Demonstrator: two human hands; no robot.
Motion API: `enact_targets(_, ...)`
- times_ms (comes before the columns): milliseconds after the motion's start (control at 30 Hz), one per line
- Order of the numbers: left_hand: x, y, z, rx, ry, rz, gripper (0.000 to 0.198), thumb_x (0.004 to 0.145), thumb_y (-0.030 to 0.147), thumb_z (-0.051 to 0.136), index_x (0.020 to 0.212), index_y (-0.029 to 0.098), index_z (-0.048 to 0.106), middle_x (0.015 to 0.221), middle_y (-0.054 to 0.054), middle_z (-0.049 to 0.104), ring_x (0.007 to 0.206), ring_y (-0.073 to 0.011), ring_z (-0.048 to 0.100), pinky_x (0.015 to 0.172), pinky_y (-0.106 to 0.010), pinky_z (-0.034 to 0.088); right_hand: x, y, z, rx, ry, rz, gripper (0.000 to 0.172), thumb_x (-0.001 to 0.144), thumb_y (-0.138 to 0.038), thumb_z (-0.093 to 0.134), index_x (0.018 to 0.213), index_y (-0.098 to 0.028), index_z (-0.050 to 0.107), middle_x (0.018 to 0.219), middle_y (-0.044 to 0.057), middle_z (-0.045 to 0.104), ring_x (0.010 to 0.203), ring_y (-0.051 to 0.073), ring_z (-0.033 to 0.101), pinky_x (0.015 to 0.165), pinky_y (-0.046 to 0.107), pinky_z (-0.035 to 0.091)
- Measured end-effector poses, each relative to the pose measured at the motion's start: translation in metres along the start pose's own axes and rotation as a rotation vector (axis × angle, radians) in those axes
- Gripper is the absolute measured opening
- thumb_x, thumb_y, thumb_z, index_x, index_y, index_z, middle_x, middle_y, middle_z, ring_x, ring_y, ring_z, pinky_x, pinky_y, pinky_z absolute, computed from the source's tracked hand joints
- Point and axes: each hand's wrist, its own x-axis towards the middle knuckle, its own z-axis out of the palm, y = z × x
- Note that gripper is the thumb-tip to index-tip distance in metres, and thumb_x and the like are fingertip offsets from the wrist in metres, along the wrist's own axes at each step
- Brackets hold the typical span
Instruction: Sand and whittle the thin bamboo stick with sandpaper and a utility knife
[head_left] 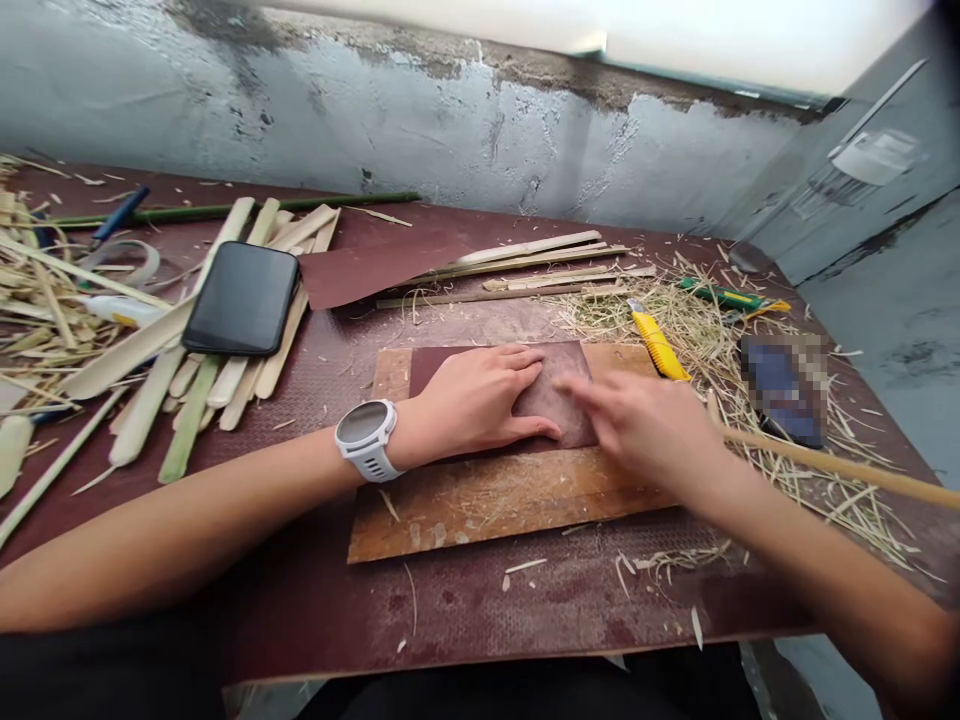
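My left hand (pixel 480 395), with a white watch at the wrist, lies flat with fingers stretched out on a sheet of sandpaper (pixel 574 365). The sheet is dark reddish at the left and dusted pale at the right. Beneath it is a worn wooden board (pixel 480 510). My right hand (pixel 645 425), smeared by motion, is over the sheet's right edge, fingertips close to my left hand. A thin bamboo stick (pixel 840 465) runs from under that hand out to the right; its near end is hidden by the closed fingers.
A yellow utility knife (pixel 658 342) and a green knife (pixel 731 296) lie among shavings (pixel 690 320), beside a blurred-out dark object (pixel 784 390). At left, a phone (pixel 241 298) rests on bamboo strips (pixel 150 410). More reddish sandpaper (pixel 367 272) lies behind the board.
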Motion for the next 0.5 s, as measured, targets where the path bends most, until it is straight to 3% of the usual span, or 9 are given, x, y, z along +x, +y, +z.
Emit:
enact_targets(100,0.0000,-0.0006,-0.0001,-0.002,-0.005,0.010,0.081,0.095,0.075,0.062,0.136,0.005,0.068,0.151,-0.018,0.061,0.141,-0.0335,0.059,0.118,-0.044,0.050,0.0009,0.0015,-0.0020,0.049,-0.046,-0.087,0.045,0.103,-0.031,0.051,0.143,-0.042,0.068,0.088,0.002,0.075,0.063,0.018,0.063,0.055,0.032,0.021)
enact_targets(200,0.0001,-0.0009,0.0000,0.020,0.002,0.002,0.084,0.094,0.076,0.061,0.137,0.005,0.068,0.150,-0.018,0.061,0.140,-0.0348,0.060,0.117,-0.045,0.051,0.0028,0.0035,-0.0013,0.038,0.026,0.024,0.043,0.106,-0.034,0.047,0.142,-0.040,0.070,0.092,0.004,0.077,0.070,0.019,0.064,0.057,0.031,0.023)
enact_targets(333,0.0000,-0.0011,0.0006,0.009,-0.007,0.020,0.082,0.095,0.076,0.061,0.136,0.005,0.068,0.151,-0.017,0.060,0.141,-0.0332,0.059,0.119,-0.043,0.050,0.0031,0.0033,0.0005,0.095,-0.053,-0.092,0.045,0.103,-0.031,0.052,0.143,-0.040,0.068,0.088,0.002,0.075,0.065,0.017,0.062,0.057,0.031,0.023)
enact_targets(500,-0.0006,-0.0007,-0.0005,0.026,-0.021,0.003,0.085,0.094,0.078,0.059,0.138,0.006,0.067,0.153,-0.016,0.059,0.142,-0.0334,0.058,0.120,-0.043,0.049,0.0033,0.0055,0.0025,0.077,0.038,0.010,0.045,0.103,-0.030,0.050,0.143,-0.038,0.069,0.096,0.005,0.077,0.071,0.019,0.066,0.056,0.031,0.025)
